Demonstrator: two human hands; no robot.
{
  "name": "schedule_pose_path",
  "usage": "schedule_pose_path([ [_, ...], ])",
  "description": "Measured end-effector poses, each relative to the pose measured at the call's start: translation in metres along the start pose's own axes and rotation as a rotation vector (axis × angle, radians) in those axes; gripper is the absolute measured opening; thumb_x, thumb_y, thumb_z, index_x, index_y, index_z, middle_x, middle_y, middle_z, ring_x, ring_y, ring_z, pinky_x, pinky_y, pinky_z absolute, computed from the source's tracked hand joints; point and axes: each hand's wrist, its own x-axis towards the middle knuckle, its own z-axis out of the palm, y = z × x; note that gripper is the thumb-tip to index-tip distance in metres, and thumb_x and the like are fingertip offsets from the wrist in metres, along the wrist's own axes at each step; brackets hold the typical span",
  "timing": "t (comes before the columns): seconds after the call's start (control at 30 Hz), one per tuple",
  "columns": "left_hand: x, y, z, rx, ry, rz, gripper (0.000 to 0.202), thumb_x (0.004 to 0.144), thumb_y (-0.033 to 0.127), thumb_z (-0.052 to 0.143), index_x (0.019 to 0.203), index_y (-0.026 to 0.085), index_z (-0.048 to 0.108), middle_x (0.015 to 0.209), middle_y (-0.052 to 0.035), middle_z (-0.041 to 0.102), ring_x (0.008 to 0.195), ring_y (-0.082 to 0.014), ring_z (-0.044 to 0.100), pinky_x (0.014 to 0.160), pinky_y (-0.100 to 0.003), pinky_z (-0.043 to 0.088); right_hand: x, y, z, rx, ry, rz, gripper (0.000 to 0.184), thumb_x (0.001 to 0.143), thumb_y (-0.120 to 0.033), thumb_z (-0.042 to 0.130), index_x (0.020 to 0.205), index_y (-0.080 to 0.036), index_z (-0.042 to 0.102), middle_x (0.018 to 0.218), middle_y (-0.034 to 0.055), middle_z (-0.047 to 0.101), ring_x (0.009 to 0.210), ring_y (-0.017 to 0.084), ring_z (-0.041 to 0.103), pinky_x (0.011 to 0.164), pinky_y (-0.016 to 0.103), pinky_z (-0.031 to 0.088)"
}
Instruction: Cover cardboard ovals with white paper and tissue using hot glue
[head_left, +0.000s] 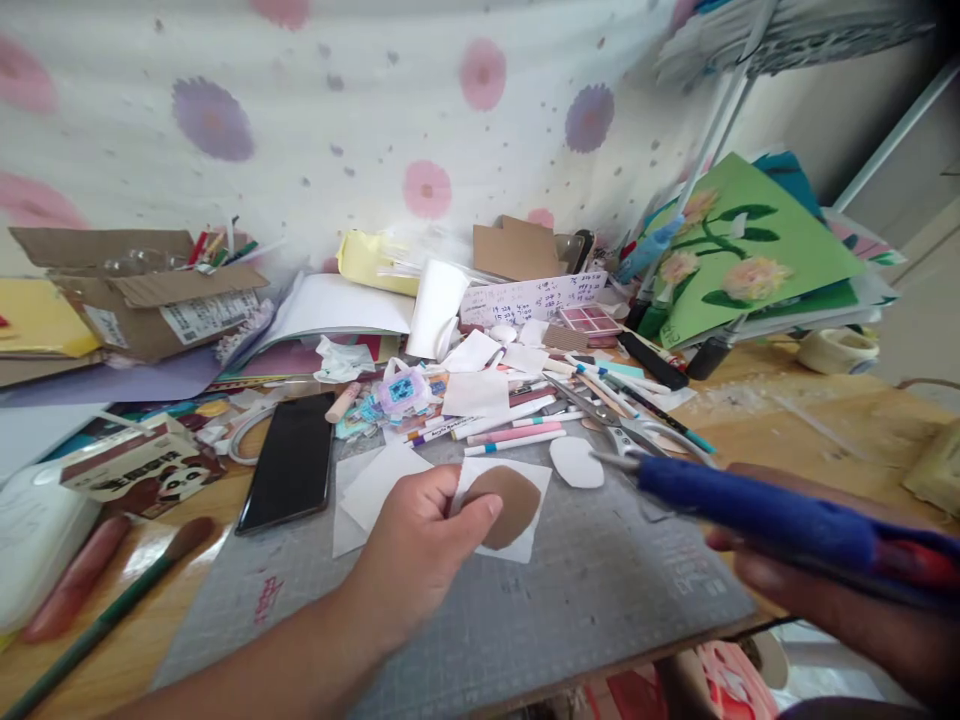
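Observation:
My left hand (420, 545) is closed in a pinch on a white paper piece (517, 545) that carries a brown oval shape (510, 505), held just over the grey cutting mat (570, 600). My right hand (840, 600) is wrapped round a blue glue gun (757, 510) with a red part at its rear. The gun's metal nozzle (615, 460) points left, above and to the right of the brown oval and apart from it. A small white oval cutout (576, 462) lies on the mat beside the nozzle.
A black phone (289, 472) lies left of the mat. Markers and pens (510, 432), scissors (622, 425), paper scraps and a cardboard box (150, 290) crowd the back. A green flower card (742, 250) leans at the right. A paintbrush (112, 610) lies at the front left.

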Motion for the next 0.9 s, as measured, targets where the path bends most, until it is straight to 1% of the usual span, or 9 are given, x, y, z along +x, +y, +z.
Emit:
schedule_pose_path([
  [0.03, -0.001, 0.001, 0.0, 0.029, 0.0, -0.007, 0.025, 0.074, 0.037, 0.056, 0.058, 0.018, 0.049, 0.053, 0.0051, 0.039, 0.052, -0.011, 0.035, 0.048, -0.023, 0.026, 0.002, -0.011, 0.006, 0.001, -0.037, -0.058, 0.017, 0.073, -0.04, 0.066, 0.09, -0.037, 0.066, 0.089, 0.0013, 0.071, 0.075, 0.028, 0.068, 0.051, 0.034, 0.06],
  [0.07, -0.001, 0.003, 0.0, 0.062, 0.004, -0.013, 0.027, 0.073, 0.037, 0.056, 0.056, 0.019, 0.046, 0.052, 0.0058, 0.036, 0.051, -0.0105, 0.032, 0.047, -0.023, 0.024, 0.004, -0.019, 0.011, -0.009, -0.061, -0.097, 0.021, 0.074, -0.041, 0.065, 0.095, -0.037, 0.064, 0.093, 0.0015, 0.07, 0.079, 0.028, 0.068, 0.054, 0.034, 0.061],
  [0.13, -0.002, 0.006, 0.001, 0.125, 0.019, -0.018, 0.03, 0.071, 0.036, 0.056, 0.053, 0.02, 0.039, 0.051, 0.0069, 0.03, 0.049, -0.0096, 0.027, 0.046, -0.023, 0.021, 0.009, -0.029, 0.019, -0.036, -0.048, -0.138, 0.029, 0.075, -0.043, 0.064, 0.103, -0.035, 0.061, 0.104, 0.0022, 0.067, 0.092, 0.028, 0.065, 0.066, 0.034, 0.061],
  [0.2, -0.003, 0.007, 0.001, 0.167, 0.037, -0.005, 0.031, 0.07, 0.034, 0.056, 0.051, 0.02, 0.036, 0.051, 0.007, 0.028, 0.049, -0.0093, 0.026, 0.045, -0.022, 0.021, 0.015, -0.034, 0.023, -0.041, -0.071, -0.148, 0.026, 0.077, -0.043, 0.063, 0.1, -0.033, 0.061, 0.109, 0.0023, 0.063, 0.099, 0.026, 0.062, 0.075, 0.033, 0.058],
  [0.3, -0.004, 0.008, 0.0, 0.171, 0.026, 0.017, 0.026, 0.071, 0.032, 0.055, 0.053, 0.019, 0.042, 0.051, 0.0057, 0.034, 0.05, -0.01, 0.031, 0.046, -0.022, 0.023, 0.023, -0.041, 0.027, -0.01, -0.19, -0.211, 0.01, 0.08, -0.036, 0.059, 0.087, -0.029, 0.061, 0.099, 0.0029, 0.062, 0.091, 0.022, 0.062, 0.069, 0.028, 0.056],
  [0.37, -0.005, 0.008, 0.0, 0.162, 0.021, 0.028, 0.021, 0.072, 0.032, 0.055, 0.056, 0.018, 0.051, 0.053, 0.0041, 0.042, 0.051, -0.0112, 0.036, 0.047, -0.022, 0.026, 0.027, -0.044, 0.028, 0.002, -0.254, -0.274, 0.006, 0.08, -0.031, 0.059, 0.085, -0.027, 0.061, 0.092, 0.0032, 0.063, 0.085, 0.021, 0.062, 0.063, 0.027, 0.055],
  [0.43, -0.006, 0.008, 0.0, 0.146, 0.018, 0.038, 0.018, 0.072, 0.031, 0.057, 0.062, 0.017, 0.059, 0.055, 0.0021, 0.049, 0.054, -0.0129, 0.043, 0.049, -0.023, 0.03, 0.03, -0.044, 0.03, 0.003, -0.287, -0.316, 0.006, 0.079, -0.028, 0.06, 0.085, -0.027, 0.061, 0.088, 0.0031, 0.063, 0.081, 0.02, 0.062, 0.062, 0.027, 0.055],
  [0.6, -0.006, 0.008, 0.002, 0.099, -0.01, 0.037, 0.019, 0.073, 0.032, 0.058, 0.066, 0.016, 0.066, 0.058, -0.0001, 0.059, 0.056, -0.0149, 0.051, 0.05, -0.023, 0.035, 0.031, -0.042, 0.032, -0.04, -0.291, -0.319, 0.007, 0.078, -0.029, 0.061, 0.084, -0.026, 0.064, 0.085, 0.0039, 0.063, 0.077, 0.021, 0.061, 0.06, 0.029, 0.054],
  [0.9, -0.006, 0.006, 0.003, 0.105, -0.019, 0.098, 0.018, 0.074, 0.03, 0.058, 0.069, 0.016, 0.069, 0.061, -0.0001, 0.062, 0.058, -0.0148, 0.053, 0.051, -0.022, 0.037, 0.032, -0.044, 0.035, -0.021, -0.315, -0.278, 0.004, 0.079, -0.025, 0.06, 0.076, -0.025, 0.063, 0.078, 0.0024, 0.06, 0.067, 0.017, 0.059, 0.055, 0.027, 0.052],
])
